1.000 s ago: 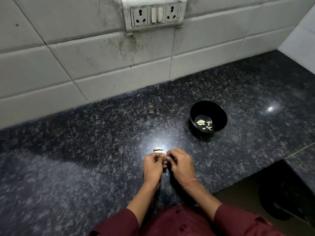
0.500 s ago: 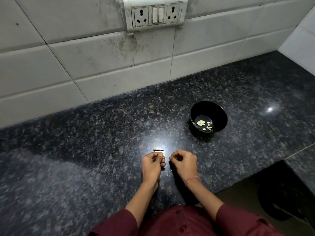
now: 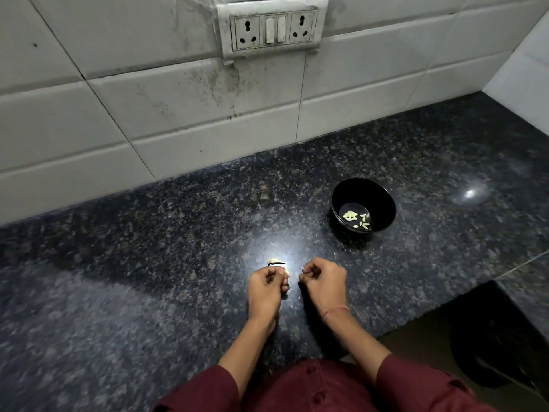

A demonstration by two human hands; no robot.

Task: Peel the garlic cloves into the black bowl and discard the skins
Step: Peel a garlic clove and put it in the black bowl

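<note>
Two hands curled over garlic on a dark speckled granite counter, black bowl at 1 o'clock from them.

The small pale garlic clove (image 3: 285, 272) sits pinched at the fingertips of the left hand (image 3: 266, 288), whose fingers are curled tight on it. At 12 o'clock of that hand, touching the counter (image 3: 148, 263), lies a pale scrap of garlic skin (image 3: 276, 261). The right hand (image 3: 325, 282) is just beside the left, not touching it, fingers curled in; what it pinches I cannot tell. The round glossy black bowl (image 3: 383, 203) stands well apart, with several peeled yellowish cloves (image 3: 356, 220) at its bottom. At 12 o'clock, the white tiled wall (image 3: 118, 120) carries a stained socket panel (image 3: 271, 26).
</note>
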